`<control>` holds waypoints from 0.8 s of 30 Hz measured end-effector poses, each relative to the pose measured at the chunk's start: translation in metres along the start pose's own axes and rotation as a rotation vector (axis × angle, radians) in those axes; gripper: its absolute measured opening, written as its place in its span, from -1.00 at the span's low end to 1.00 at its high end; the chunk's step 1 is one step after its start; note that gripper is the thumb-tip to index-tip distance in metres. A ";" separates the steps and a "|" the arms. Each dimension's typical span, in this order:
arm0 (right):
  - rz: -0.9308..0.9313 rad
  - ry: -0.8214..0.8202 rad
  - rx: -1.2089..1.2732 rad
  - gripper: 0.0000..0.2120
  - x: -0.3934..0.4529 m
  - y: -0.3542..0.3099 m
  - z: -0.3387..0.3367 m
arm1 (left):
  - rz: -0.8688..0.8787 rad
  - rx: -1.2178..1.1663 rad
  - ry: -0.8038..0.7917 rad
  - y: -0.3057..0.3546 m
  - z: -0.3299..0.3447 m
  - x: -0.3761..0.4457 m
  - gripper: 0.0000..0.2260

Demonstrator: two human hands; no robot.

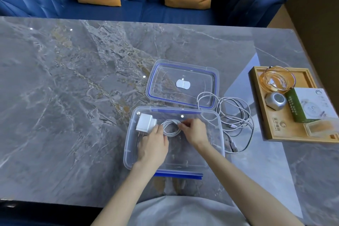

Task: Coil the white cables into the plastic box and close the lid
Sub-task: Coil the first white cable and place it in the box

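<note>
Two hands, left hand (153, 147) and right hand (193, 132), pinch one coiled cable (171, 127) inside the plastic box (219, 134). Right of them, the loose cables (236, 113) probably need coiling next; the lid (183, 83) lies beyond.

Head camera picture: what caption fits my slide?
Two hands settle a coiled white cable inside the open plastic box.

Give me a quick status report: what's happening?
Both hands, left and right, on coiled cable inside box. Second cable loose on table. Lid off, nothing blocking.
</note>
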State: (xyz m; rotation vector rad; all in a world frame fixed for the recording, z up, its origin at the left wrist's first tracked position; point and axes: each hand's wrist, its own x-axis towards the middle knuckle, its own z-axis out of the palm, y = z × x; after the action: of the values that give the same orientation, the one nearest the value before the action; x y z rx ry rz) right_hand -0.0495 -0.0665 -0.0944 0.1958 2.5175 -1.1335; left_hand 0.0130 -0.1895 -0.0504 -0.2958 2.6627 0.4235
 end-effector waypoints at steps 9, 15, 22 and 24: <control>0.064 0.007 0.150 -0.84 0.001 -0.006 0.000 | 0.057 0.125 -0.254 0.000 0.003 0.000 -0.42; 0.062 -0.044 0.140 -0.70 0.003 -0.005 -0.010 | 0.101 0.121 -0.200 0.003 -0.003 0.002 -0.46; -0.002 -0.169 0.118 -0.86 -0.010 -0.009 -0.029 | 0.132 0.128 -0.095 0.008 -0.012 0.011 -0.62; -0.071 -0.200 0.057 -0.83 -0.018 -0.014 -0.042 | 0.155 0.142 -0.039 0.011 -0.018 0.016 -0.67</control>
State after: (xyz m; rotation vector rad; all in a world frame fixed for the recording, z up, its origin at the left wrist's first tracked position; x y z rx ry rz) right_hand -0.0486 -0.0437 -0.0524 0.0073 2.3342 -1.1905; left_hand -0.0108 -0.1878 -0.0386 -0.0377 2.6703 0.2819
